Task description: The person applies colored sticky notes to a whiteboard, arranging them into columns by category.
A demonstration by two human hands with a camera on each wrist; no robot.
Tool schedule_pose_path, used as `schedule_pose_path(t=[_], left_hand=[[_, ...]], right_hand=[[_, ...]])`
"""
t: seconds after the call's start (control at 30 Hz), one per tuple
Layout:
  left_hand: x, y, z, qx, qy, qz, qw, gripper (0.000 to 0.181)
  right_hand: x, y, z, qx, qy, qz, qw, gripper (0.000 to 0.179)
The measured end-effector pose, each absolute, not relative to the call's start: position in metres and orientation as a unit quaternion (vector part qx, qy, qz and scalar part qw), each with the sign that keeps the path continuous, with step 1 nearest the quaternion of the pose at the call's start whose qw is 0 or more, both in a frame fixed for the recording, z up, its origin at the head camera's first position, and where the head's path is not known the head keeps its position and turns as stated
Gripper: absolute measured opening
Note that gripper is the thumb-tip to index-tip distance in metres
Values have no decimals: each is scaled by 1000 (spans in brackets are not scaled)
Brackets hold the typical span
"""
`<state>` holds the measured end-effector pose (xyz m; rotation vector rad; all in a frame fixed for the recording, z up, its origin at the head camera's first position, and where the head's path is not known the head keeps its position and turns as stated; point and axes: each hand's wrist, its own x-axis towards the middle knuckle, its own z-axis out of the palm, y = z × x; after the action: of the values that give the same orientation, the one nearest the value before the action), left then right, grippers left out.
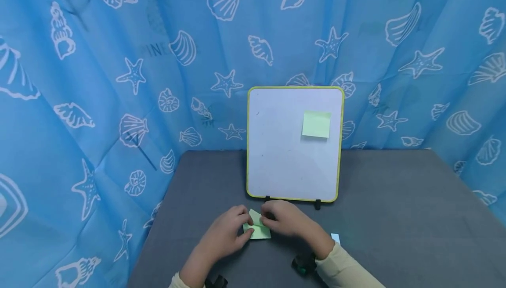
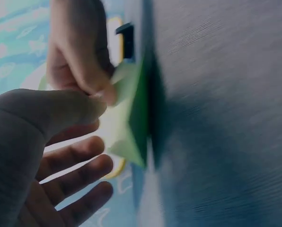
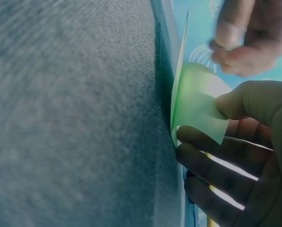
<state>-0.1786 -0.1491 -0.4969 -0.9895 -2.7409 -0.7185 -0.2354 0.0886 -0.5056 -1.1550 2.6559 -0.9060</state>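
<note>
A pale green sticky note (image 1: 258, 233) lies on the grey table between both hands, with its far part raised as a flap. My right hand (image 1: 286, 217) pinches that flap; in the right wrist view the thumb presses on the face of the curved paper (image 3: 198, 104) with fingers behind it. My left hand (image 1: 225, 233) is at the note's left side, thumb and forefinger close over it in the head view. In the right wrist view the left fingertips (image 3: 226, 56) are blurred and apart from the paper. The left hand's other fingers are loosely spread.
A whiteboard (image 1: 284, 165) with a yellow frame stands on black feet just beyond the hands. Another pale green note (image 1: 316, 124) sticks to its upper right. A small whitish piece (image 1: 335, 238) lies beside the right forearm. A blue shell-patterned curtain (image 1: 221, 117) hangs behind the table (image 1: 395, 217).
</note>
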Motion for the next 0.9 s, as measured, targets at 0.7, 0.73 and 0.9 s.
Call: schedule_pose_path(t=[0.7, 0.73, 0.9], left_hand=[[-173, -144, -508, -307, -935, -172, -42, 14], [-172, -144, -507, -308, -935, -173, -41, 14], [-171, -142, -502, -309, -934, -176, -37, 14]], right_hand=[[-236, 92, -506, -374, 872, -307, 72, 17], [-236, 93, -505, -376, 871, -308, 71, 17], [-235, 95, -502, -374, 873, -306, 67, 14]])
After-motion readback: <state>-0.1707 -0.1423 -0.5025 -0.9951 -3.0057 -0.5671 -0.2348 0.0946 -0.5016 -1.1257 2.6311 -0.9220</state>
